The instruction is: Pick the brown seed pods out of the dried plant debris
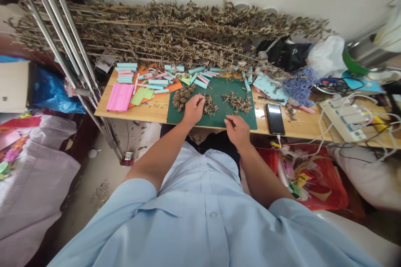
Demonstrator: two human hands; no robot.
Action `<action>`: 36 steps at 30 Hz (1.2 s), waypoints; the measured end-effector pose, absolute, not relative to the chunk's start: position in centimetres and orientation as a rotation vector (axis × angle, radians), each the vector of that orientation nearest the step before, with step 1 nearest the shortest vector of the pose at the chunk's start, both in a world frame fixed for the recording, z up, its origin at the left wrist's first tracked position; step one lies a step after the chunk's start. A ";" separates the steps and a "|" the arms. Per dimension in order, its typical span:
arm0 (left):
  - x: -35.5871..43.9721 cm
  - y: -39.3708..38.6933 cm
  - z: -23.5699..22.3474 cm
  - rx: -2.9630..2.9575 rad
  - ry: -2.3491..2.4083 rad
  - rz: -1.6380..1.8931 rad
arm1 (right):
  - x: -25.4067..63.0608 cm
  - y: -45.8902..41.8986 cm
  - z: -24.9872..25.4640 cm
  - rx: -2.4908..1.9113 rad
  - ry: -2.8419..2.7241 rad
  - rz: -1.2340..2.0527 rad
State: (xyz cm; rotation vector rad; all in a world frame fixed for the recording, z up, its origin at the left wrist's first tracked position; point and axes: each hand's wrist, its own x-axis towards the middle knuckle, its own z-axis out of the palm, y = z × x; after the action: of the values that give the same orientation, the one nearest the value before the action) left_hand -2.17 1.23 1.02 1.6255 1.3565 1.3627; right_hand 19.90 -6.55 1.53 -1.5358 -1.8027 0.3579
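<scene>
A green cutting mat (219,91) lies on the wooden table (156,112) in front of me. My left hand (193,109) rests on the mat with its fingers curled, beside a pile of brown dried pods (181,96) and a smaller heap of dry bits (209,106). Near the mat's front edge, my right hand (238,130) has its fingers pinched together on a small dark piece I cannot make out. A third heap of dried scraps (238,102) lies just beyond it.
Long dried stalks (169,33) are stacked along the wall. Rolled blue and pink paper tubes (156,79) and pink sheets (119,96) lie left of the mat. A phone (275,119), cables and a power strip (344,121) sit to the right. Metal poles (62,41) lean at left.
</scene>
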 end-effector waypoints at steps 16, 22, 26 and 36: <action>-2.3 1.5 0.5 1.709 1.408 1.358 | 16.1 0.2 0.9 -1.523 -2.193 0.281; -2.3 1.8 0.5 1.861 1.380 1.358 | 16.2 0.5 1.0 -1.516 -2.099 0.319; -2.3 1.9 0.4 1.913 1.322 1.307 | 16.1 1.0 1.6 -1.460 -1.974 0.389; -2.1 1.9 0.1 1.859 1.362 1.313 | 14.6 3.2 2.9 -1.362 -2.036 0.428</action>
State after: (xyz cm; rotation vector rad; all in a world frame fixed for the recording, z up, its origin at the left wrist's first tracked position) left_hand -2.13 1.90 0.09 1.8589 1.3625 1.3130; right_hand 14.55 3.17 2.91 -1.3615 -2.0358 0.4285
